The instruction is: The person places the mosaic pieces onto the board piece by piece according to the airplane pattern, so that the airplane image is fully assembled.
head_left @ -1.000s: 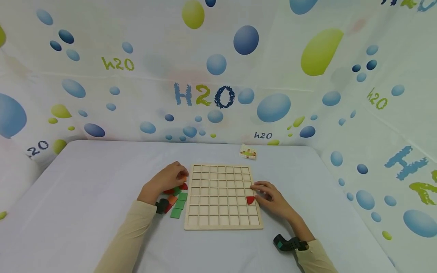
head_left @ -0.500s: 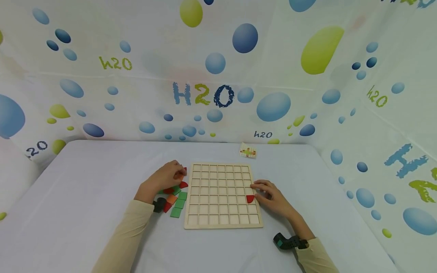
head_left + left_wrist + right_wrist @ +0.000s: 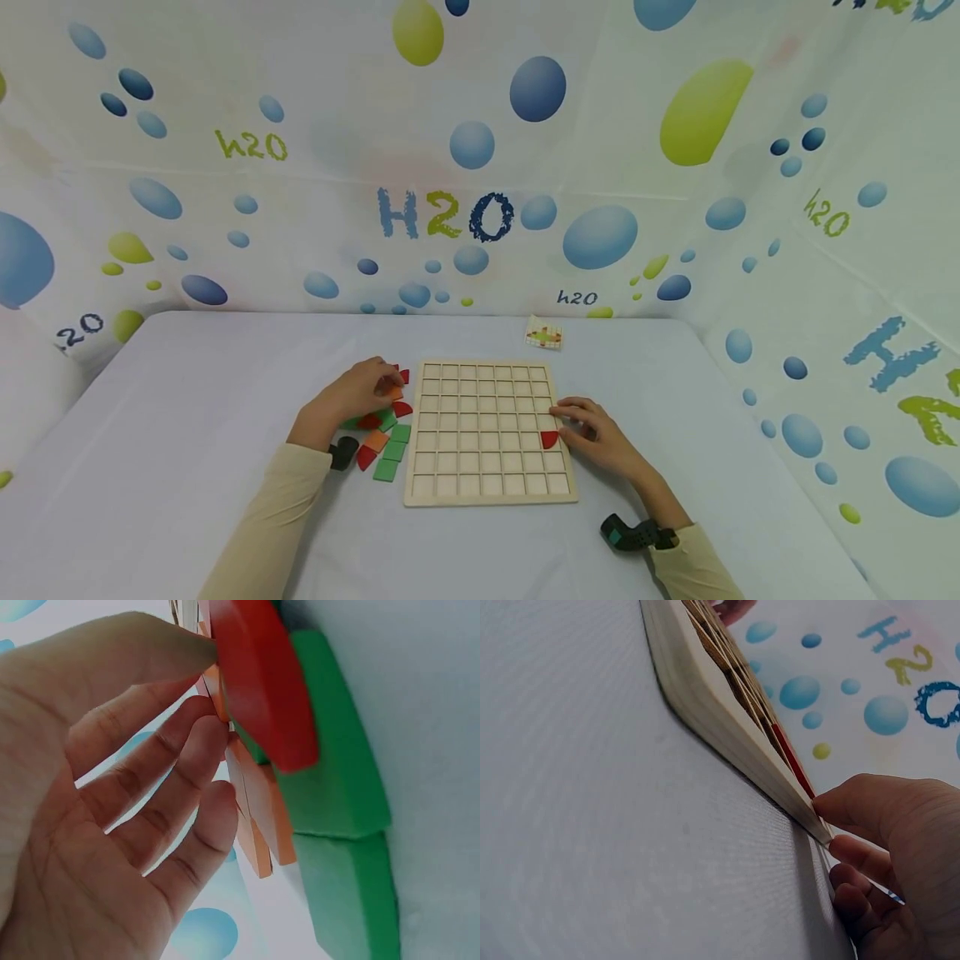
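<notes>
Left sleeve, beige, ends at a black wrist device over the white worktop. Left hand is over the far part of the loose pieces, fingers loosely bent, tips at an orange piece; thumb and index close together, but cannot tell if they actually pinch it. Red pieces lie just past the fingertips, another red piece on the near side. By the palm, a red piece rests on green in the left wrist view. Nearer the person: a second orange piece, a red quarter-round piece and a line of green squares beside the board. Wooden grid board lies flat in the middle, thin dividers, seven columns by seven rows. A small pattern card sits beyond its far edge, toward the right. One red quarter-round is in the rightmost column, third row up from the near edge. Right hand has relaxed, slightly spread fingers, index and thumb touching the board's right rim beside that piece. Black device at this wrist too, then the right sleeve.
</notes>
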Demonstrator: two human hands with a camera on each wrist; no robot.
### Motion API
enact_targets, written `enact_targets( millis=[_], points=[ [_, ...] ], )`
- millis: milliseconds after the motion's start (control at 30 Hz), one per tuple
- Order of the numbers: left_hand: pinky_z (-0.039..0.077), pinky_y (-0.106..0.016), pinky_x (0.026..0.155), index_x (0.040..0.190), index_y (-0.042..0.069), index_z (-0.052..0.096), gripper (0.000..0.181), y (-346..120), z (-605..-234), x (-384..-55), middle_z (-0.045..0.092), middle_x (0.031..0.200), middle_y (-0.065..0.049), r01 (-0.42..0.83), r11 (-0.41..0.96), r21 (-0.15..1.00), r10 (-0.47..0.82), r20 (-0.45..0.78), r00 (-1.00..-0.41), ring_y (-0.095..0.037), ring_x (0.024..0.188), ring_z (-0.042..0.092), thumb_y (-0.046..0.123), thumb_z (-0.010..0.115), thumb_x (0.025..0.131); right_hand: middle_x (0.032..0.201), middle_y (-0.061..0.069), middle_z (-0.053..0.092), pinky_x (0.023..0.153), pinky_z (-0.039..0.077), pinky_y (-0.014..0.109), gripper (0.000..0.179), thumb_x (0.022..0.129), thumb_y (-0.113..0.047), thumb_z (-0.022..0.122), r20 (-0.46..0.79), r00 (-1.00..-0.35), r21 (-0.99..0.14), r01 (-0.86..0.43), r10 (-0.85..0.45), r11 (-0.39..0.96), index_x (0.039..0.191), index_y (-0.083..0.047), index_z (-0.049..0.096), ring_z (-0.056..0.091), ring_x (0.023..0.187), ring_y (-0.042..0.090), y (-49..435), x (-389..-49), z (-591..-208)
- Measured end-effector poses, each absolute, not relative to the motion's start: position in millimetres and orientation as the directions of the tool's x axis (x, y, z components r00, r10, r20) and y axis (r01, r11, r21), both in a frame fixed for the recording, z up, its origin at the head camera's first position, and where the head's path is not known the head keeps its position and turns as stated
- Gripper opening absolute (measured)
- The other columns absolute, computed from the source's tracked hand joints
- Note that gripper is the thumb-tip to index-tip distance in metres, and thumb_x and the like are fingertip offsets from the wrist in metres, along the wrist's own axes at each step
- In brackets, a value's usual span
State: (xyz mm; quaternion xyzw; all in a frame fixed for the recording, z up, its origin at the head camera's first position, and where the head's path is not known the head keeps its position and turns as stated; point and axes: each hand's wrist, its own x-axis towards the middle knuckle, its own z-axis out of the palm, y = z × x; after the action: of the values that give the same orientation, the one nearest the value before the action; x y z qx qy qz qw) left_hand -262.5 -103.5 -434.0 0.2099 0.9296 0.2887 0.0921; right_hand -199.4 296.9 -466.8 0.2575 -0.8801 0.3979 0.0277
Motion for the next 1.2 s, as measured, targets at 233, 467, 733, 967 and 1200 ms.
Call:
enact_targets(
  millis=[233, 467, 733, 967, 1200],
  points=[
    [0.049, -0.045, 0.089, 0.108, -0.002, 0.065, 0.025, -104.2, -433.3, -262.0, 0.059, 0.1, -0.012, 0.313, 0.739, 0.596, 0.432, -0.064, -0.9, -0.026, 0.092, 0.053, 0.0, 0.066, 0.083, 0.128, 0.02, 0.052, 0.074, 0.043, 0.026, 0.033, 0.093, -0.004, 0.063, 0.253, -0.866, -0.704, -0.471, -0.432, 0.532, 0.126, -0.001, 0.062, 0.05, 0.099, 0.023, 303.6, -203.6, -475.3],
    [0.05, -0.044, 0.089, 0.108, 0.0, 0.066, 0.024, -102.4, -433.3, -261.6, 0.061, 0.1, -0.011, 0.307, 0.778, 0.548, 0.407, -0.066, -0.911, -0.025, 0.091, 0.055, 0.004, 0.068, 0.084, 0.127, 0.018, 0.053, 0.073, 0.043, 0.024, 0.034, 0.093, -0.006, 0.063, 0.269, -0.858, -0.693, -0.488, -0.438, 0.53, 0.126, -0.001, 0.062, 0.049, 0.098, 0.017, 304.7, -203.4, -476.0],
    [0.05, -0.045, 0.088, 0.108, 0.001, 0.065, 0.025, -102.0, -432.0, -261.2, 0.062, 0.1, -0.011, 0.296, 0.778, 0.554, 0.398, -0.07, -0.915, -0.025, 0.091, 0.056, 0.004, 0.069, 0.083, 0.128, 0.017, 0.053, 0.074, 0.043, 0.024, 0.034, 0.092, -0.006, 0.064, 0.256, -0.866, -0.698, -0.473, -0.429, 0.538, 0.126, -0.003, 0.063, 0.05, 0.099, 0.019, 304.9, -203.3, -475.0],
    [0.05, -0.043, 0.085, 0.107, 0.001, 0.066, 0.026, -101.8, -433.1, -261.3, 0.063, 0.1, -0.01, 0.295, 0.792, 0.534, 0.389, -0.069, -0.919, -0.023, 0.088, 0.056, 0.006, 0.071, 0.083, 0.129, 0.017, 0.053, 0.074, 0.043, 0.024, 0.034, 0.093, -0.007, 0.063, 0.247, -0.866, -0.7, -0.47, -0.434, 0.539, 0.127, -0.002, 0.062, 0.05, 0.1, 0.019, 304.8, -202.8, -474.2],
    [0.051, -0.043, 0.082, 0.107, 0.005, 0.067, 0.024, -100.3, -431.7, -261.6, 0.063, 0.096, -0.007, 0.288, 0.793, 0.536, 0.382, -0.071, -0.921, -0.023, 0.089, 0.058, 0.01, 0.071, 0.083, 0.127, 0.018, 0.054, 0.073, 0.044, 0.025, 0.034, 0.092, -0.005, 0.063, 0.278, -0.85, -0.688, -0.501, -0.447, 0.525, 0.126, -0.001, 0.062, 0.05, 0.097, 0.018, 305.2, -202.8, -474.5]
  ],
)
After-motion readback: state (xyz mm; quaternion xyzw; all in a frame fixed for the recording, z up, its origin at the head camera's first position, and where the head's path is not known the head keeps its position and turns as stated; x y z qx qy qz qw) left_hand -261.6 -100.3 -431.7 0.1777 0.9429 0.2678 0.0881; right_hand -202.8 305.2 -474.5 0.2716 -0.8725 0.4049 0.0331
